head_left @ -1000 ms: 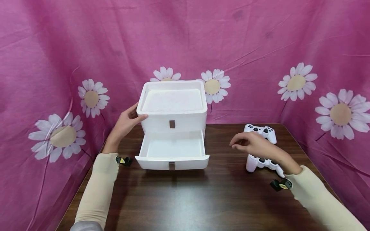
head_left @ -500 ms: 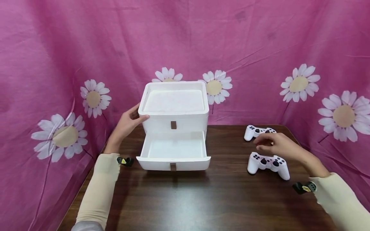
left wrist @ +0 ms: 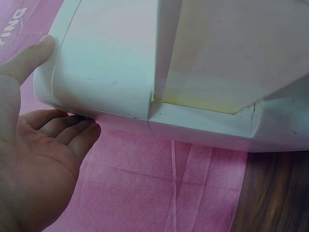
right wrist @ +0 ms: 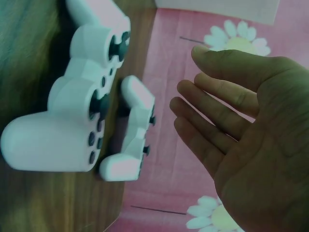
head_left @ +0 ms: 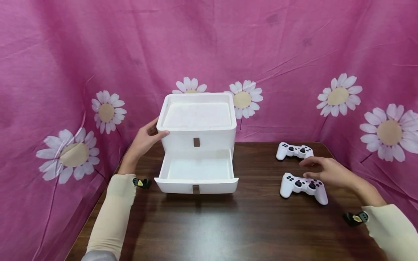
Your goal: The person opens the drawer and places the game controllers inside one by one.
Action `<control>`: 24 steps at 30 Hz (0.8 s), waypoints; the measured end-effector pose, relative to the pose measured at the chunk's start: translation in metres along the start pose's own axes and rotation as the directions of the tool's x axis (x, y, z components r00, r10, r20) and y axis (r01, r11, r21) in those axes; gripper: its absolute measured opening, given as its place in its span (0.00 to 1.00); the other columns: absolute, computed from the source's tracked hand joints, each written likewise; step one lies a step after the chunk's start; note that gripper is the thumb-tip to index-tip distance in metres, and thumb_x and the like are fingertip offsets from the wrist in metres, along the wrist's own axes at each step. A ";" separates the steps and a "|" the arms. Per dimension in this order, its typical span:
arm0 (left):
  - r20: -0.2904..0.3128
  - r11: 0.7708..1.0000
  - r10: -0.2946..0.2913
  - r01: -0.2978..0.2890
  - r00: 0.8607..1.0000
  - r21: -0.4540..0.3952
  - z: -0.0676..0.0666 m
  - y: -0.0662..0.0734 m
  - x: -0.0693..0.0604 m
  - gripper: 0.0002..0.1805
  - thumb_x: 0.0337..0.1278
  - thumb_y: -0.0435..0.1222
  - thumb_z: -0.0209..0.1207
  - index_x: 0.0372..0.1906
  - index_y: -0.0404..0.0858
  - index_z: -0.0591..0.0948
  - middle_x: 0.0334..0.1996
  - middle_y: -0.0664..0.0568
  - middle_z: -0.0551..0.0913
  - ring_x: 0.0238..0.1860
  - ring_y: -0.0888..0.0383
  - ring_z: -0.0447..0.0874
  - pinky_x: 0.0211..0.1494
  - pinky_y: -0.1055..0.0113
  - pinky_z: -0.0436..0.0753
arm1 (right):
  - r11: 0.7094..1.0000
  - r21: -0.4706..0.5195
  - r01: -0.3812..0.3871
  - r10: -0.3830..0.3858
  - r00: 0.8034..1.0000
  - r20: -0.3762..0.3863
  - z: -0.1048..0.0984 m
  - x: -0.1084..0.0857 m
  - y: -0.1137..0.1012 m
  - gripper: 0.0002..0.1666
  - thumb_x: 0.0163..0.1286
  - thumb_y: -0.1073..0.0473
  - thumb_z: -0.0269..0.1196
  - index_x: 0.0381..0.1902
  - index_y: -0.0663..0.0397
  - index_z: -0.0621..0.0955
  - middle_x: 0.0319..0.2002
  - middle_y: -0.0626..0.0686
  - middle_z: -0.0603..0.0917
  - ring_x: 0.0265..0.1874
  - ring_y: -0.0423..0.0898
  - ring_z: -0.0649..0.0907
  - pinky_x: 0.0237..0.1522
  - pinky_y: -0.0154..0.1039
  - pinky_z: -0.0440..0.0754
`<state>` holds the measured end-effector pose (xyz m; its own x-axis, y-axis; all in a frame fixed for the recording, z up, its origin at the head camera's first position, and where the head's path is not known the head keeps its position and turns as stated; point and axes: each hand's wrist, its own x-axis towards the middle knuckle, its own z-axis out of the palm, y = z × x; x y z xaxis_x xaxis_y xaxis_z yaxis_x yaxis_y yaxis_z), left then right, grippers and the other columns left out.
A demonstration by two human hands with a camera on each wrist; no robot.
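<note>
A white drawer unit (head_left: 215, 140) is set on a dark wooden table (head_left: 209, 224), with its lower drawer (head_left: 199, 169) pulled out and its upper front closed. Each front is marked by a brown tab (head_left: 196, 141), and the unit is topped by a shallow tray (head_left: 197, 116). The upper left side of the unit is gripped by the left hand (head_left: 143, 142), whose thumb is laid across the front corner. To the right, two white game controllers (head_left: 303, 185) are placed one behind the other. The right hand (head_left: 331, 173) is held at their right, its fingers loosely bent. Both forearms are covered by cream sleeves (head_left: 112, 206). The table is backed by pink cloth (head_left: 209, 47) printed with white daisies (head_left: 389, 132).
</note>
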<state>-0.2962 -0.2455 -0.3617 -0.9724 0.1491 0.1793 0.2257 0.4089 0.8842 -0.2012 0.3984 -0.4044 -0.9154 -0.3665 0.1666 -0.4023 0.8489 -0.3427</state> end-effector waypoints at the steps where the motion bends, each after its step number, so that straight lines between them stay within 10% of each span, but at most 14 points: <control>1: -0.002 1.000 0.000 0.000 1.000 0.001 0.000 0.000 0.000 0.46 0.69 0.50 0.70 0.86 0.52 0.60 0.80 0.48 0.69 0.75 0.48 0.74 0.66 0.65 0.83 | 1.000 -0.001 -0.002 0.002 1.000 0.006 0.001 -0.001 0.002 0.18 0.62 0.53 0.80 0.50 0.42 0.90 0.48 0.49 0.92 0.50 0.36 0.85 0.49 0.31 0.79; 24: -0.003 1.000 0.013 -0.013 1.000 -0.015 0.000 -0.001 0.001 0.46 0.69 0.48 0.70 0.86 0.50 0.61 0.81 0.48 0.69 0.76 0.49 0.73 0.73 0.51 0.78 | 0.991 0.128 -0.040 0.009 0.972 0.236 0.037 -0.008 0.022 0.34 0.54 0.57 0.82 0.58 0.63 0.84 0.46 0.53 0.90 0.43 0.37 0.83 0.42 0.38 0.83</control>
<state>-0.2969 -0.2456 -0.3625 -0.9696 0.1512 0.1921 0.2373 0.3931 0.8883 -0.2032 0.4057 -0.4473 -0.8967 -0.4386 -0.0595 -0.3638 0.8071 -0.4651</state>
